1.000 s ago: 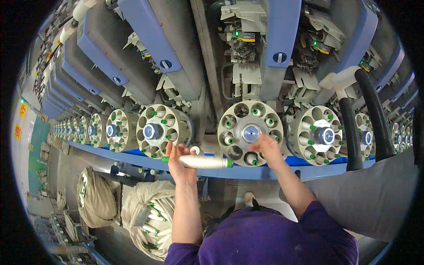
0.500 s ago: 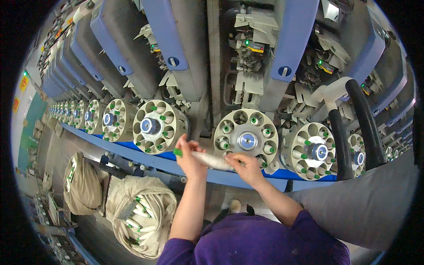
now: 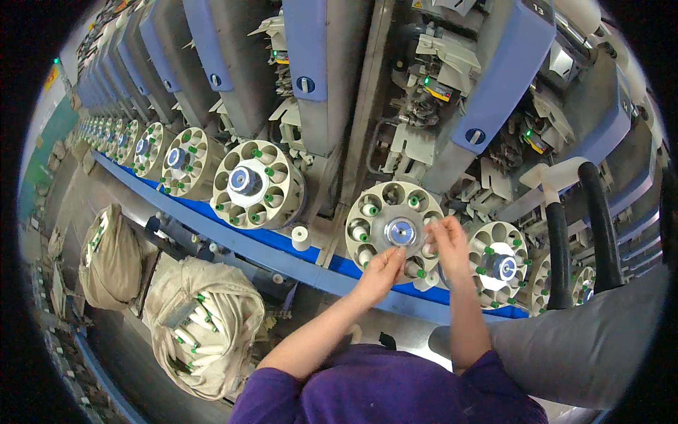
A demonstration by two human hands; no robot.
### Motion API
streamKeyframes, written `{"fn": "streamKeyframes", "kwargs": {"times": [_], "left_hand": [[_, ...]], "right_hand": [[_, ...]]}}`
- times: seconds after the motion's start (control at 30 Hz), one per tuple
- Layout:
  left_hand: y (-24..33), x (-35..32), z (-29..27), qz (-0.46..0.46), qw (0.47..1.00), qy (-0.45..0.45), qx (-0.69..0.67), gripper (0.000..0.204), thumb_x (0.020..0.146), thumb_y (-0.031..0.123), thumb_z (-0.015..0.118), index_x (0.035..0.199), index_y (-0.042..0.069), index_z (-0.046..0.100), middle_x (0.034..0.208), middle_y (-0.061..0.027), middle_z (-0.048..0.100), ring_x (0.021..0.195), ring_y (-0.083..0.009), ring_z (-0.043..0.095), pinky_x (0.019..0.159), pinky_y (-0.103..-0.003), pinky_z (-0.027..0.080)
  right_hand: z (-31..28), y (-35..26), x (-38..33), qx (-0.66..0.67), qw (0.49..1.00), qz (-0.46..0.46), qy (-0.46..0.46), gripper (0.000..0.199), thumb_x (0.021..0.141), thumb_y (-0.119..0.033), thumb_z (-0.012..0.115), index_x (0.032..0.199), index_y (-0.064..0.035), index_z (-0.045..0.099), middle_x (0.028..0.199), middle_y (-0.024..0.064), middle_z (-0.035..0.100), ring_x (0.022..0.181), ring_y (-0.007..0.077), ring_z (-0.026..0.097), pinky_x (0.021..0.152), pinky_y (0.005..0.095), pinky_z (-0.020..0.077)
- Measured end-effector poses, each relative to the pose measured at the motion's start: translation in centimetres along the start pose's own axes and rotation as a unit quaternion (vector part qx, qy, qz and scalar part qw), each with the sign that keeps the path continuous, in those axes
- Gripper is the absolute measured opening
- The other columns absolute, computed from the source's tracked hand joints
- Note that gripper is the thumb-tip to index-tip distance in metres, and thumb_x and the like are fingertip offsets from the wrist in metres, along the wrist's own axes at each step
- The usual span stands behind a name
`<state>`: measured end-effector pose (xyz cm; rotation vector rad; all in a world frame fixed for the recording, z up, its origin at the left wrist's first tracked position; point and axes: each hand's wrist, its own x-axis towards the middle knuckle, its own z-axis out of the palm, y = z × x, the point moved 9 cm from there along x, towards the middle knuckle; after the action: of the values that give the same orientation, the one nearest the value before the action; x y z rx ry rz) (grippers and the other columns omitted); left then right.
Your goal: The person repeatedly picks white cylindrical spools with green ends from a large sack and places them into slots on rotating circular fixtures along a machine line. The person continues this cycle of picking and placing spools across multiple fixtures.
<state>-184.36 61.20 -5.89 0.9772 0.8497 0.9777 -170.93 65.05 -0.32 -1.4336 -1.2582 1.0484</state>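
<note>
A round cream magazine with a blue-and-silver hub stands in front of me. Its pockets hold several white yarn bobbins with green tips, such as the bobbin at upper left. My left hand is closed, thumb and fingers pressed together at the hub's lower edge; any thread in them is too fine to see. Over the magazine's right side, my right hand has its fingers bent together beside a pocket. Whatever it pinches is hidden, and it covers part of the rim.
Similar magazines stand either side, like the left one, along a blue rail. Cloth sacks of bobbins, the nearer sack included, sit at lower left. Black-sleeved handles and a grey padded cylinder crowd my right side.
The white bobbin held between both hands is no longer seen there. Both hands have moved right onto the magazine, the left to its hub, the right to its right side. The view has shifted.
</note>
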Motion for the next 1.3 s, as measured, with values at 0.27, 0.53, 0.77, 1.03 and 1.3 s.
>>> {"fn": "streamKeyframes", "kwargs": {"times": [0.27,0.53,0.77,1.03,1.3], "left_hand": [[11.0,-0.1,-8.3,0.167,0.983,0.063,0.052,0.023,0.098,0.026,0.048,0.091,0.005,0.055,0.073,0.001,0.054,0.065,-0.0067,0.05,0.059,-0.022,0.042],[-1.2,-8.0,-19.8,0.084,0.839,0.303,0.444,0.045,0.083,0.02,0.064,0.123,0.006,0.049,0.116,-0.0181,0.056,0.11,-0.0349,0.053,0.095,-0.041,0.041],[-11.4,-31.5,-37.8,-0.256,0.651,0.512,0.499,0.057,0.081,0.028,0.063,0.131,0.008,0.044,0.139,-0.0167,0.04,0.131,-0.0367,0.031,0.106,-0.06,0.018],[-24.5,-43.2,-36.8,-0.376,0.788,0.302,0.382,0.046,0.091,0.039,0.042,0.122,0.008,0.054,0.128,-0.0235,0.048,0.116,-0.0381,0.049,0.101,-0.043,0.038],[-22.2,-55.1,-44.9,-0.195,0.75,0.623,0.109,0.021,0.088,0.017,0.059,0.097,0.0,0.066,0.081,-0.0069,0.068,0.074,-0.0136,0.061,0.07,-0.027,0.048]], "right_hand": [[4.2,4.5,2.9,0.111,0.987,0.011,-0.119,0.013,0.089,-0.019,0.064,0.088,-0.0063,0.061,0.072,-0.001,0.06,0.053,0.0085,0.053,0.05,0.0233,0.0432],[-0.9,3.7,6.7,-0.193,0.978,0.048,-0.059,0.039,0.086,-0.026,0.065,0.122,-0.0139,0.056,0.095,0.0066,0.068,0.073,0.0128,0.065,0.055,0.026,0.0523],[2.1,-4.6,3.1,-0.035,0.968,-0.221,0.116,0.023,0.089,-0.015,0.063,0.11,-0.0049,0.06,0.079,-0.0016,0.056,0.072,0.0064,0.051,0.065,0.0215,0.0436],[40.4,1.2,-11.0,0.064,0.917,-0.107,-0.378,0.015,0.091,-0.013,0.061,0.099,-0.0006,0.061,0.083,0.0024,0.062,0.072,0.0086,0.058,0.067,0.0226,0.0489],[61.3,13.2,-30.3,-0.22,0.731,-0.101,-0.638,0.024,0.087,-0.021,0.061,0.102,-0.0016,0.062,0.092,0.0148,0.067,0.085,0.0245,0.066,0.077,0.0346,0.0506]]}}
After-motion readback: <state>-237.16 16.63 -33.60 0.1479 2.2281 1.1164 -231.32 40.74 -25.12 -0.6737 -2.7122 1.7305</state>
